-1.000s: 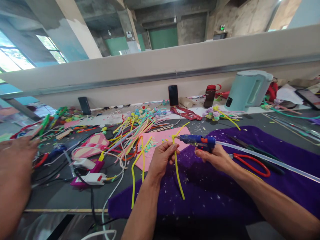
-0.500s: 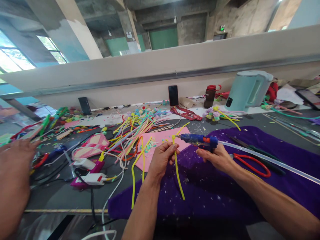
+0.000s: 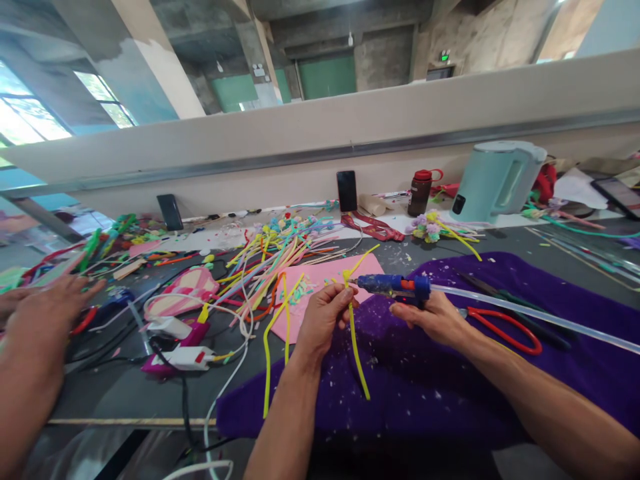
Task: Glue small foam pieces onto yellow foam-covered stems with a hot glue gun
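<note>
Left hand (image 3: 326, 313) in a pinch on yellow stem (image 3: 357, 350) — right hand (image 3: 437, 316) around blue glue gun (image 3: 387, 285)

From where I stand, daylight pours through the gridded windows (image 3: 27, 113) at ten o'clock, near a slanting pillar (image 3: 145, 73) painted in cream and patchy blue-grey. A pale partition (image 3: 310, 127) crosses behind the dark worktop (image 3: 113, 397), a grey metal rail (image 3: 425, 139) along its face. Beyond, at twelve, are a green panel (image 3: 327, 78) and a hanging bulb (image 3: 351, 40); at one, a green-lit exit sign (image 3: 444, 56) glows against raw concrete.
</note>
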The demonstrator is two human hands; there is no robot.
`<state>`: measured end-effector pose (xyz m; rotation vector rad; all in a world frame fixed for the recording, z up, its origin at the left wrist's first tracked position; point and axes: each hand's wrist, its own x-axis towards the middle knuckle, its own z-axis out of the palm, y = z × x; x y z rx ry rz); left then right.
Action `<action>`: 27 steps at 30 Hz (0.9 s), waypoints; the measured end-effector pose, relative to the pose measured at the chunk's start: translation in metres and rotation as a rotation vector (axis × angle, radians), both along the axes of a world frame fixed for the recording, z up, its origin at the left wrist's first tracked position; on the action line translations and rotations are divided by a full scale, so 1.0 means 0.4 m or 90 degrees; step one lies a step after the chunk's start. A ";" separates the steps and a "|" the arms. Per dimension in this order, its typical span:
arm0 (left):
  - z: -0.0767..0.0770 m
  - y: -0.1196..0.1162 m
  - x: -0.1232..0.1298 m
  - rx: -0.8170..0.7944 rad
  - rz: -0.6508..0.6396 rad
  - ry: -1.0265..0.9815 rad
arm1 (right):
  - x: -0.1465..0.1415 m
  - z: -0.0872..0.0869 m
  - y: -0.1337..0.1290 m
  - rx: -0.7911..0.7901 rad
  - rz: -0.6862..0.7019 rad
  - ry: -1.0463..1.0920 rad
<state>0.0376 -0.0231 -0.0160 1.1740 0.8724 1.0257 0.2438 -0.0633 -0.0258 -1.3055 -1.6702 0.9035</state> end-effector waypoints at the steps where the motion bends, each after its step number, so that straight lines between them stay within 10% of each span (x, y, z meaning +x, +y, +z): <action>1: 0.000 0.000 0.000 -0.002 0.003 0.000 | -0.001 0.001 0.000 0.000 0.000 0.009; 27: 0.001 0.003 0.001 -0.023 -0.017 0.009 | -0.005 0.010 -0.001 -0.008 0.008 0.062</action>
